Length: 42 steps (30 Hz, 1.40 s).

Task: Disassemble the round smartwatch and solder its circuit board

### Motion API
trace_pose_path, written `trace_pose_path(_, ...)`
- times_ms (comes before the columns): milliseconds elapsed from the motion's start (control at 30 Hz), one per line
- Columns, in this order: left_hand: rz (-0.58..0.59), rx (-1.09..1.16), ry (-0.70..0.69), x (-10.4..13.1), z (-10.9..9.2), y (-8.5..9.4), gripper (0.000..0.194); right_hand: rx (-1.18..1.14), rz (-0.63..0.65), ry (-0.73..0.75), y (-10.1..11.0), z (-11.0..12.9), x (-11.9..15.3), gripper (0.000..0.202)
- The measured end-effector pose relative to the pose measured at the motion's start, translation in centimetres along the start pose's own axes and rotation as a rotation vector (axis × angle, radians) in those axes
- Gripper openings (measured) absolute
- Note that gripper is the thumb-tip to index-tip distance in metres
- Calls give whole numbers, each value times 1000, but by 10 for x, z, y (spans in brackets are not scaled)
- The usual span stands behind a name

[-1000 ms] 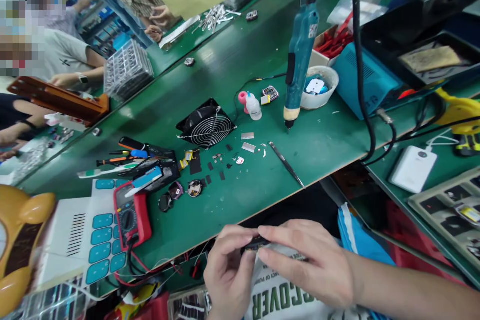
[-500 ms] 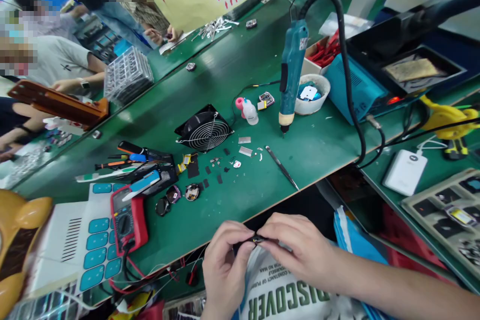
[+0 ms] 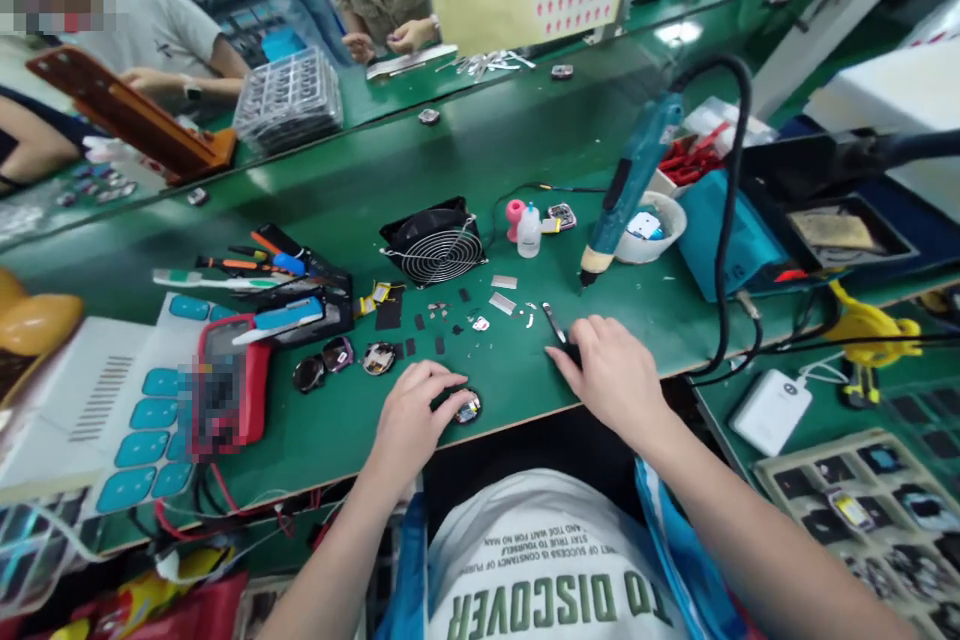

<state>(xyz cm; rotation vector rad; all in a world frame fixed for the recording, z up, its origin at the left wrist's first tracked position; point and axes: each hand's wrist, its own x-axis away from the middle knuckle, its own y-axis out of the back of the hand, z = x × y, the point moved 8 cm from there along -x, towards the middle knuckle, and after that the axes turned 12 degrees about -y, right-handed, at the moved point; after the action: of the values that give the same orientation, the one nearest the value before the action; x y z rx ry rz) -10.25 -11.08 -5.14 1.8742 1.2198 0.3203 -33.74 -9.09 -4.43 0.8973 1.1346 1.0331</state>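
Near the table's front edge my left hand (image 3: pixel 420 405) is curled at a small round watch body (image 3: pixel 468 407), thumb and index finger at its left and upper edge. Parts of its inside show, facing up. Farther right, my right hand (image 3: pixel 613 370) closes its thumb and fingers around a pair of tweezers (image 3: pixel 553 322) lying on the green table (image 3: pixel 510 440); the hand hides their near end. Small dark pads, metal plates (image 3: pixel 502 303) and tiny bits lie beyond the hands. Another opened round watch body (image 3: pixel 379 357) sits left of my left hand.
A blue electric screwdriver (image 3: pixel 634 180) hangs over the table on the right, near a white tub (image 3: pixel 664 240). Behind stand a black fan (image 3: pixel 435 245) and a small bottle (image 3: pixel 529 232). A red multimeter (image 3: pixel 251 390) lies left. Other people sit across the bench.
Both hands held a small dark object together above my lap; now they are apart over the table. The left has the watch body at the table edge; the right has reached the tweezers.
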Motion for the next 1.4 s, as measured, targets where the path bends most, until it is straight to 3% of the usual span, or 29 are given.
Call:
trace_pose_path(167,-180,37,0,25,8,9,20,157,25,77,-8,-18,-7,26)
trace_pose_path(267,-262,28,-3,45,7,14,9,162,-90,142,7,-20,-12,28)
trace_pose_path(367,-271,-4,-71,57,-4,9,18,-40,-144,272,23,3,-8,14)
trace_pose_path(433,-252,-52,-120,59,-12,2,25,-293,-10,426,22,34,5,2)
trace_pose_path(500,-237,-97,-138,59,-16,-4,30,-485,178,561,13,65,23,10)
trace_pose_path(600,-231,-125,-129,58,-17,-9,36,-542,293,655,-2,93,46,12)
trace_pose_path(833,-230,-108,-115,58,-15,-7,42,-438,227,721,-16,98,60,18)
trace_pose_path(933,-208,-83,-81,56,-14,-5,38,-514,228,673,-16,98,60,18)
trace_pose_path(1033,-165,-44,-59,55,-14,-4,33,-665,236,533,-15,92,55,14)
trace_pose_path(1167,-130,-78,-41,55,-15,-5,50,-700,184,412,-8,74,41,6)
trace_pose_path(1267,-161,-151,-34,55,-15,-6,51,-526,11,326,3,39,20,6)
trace_pose_path(1400,-79,-106,-85,53,-18,-11,49,-85,-242,169,9,-19,-9,37)
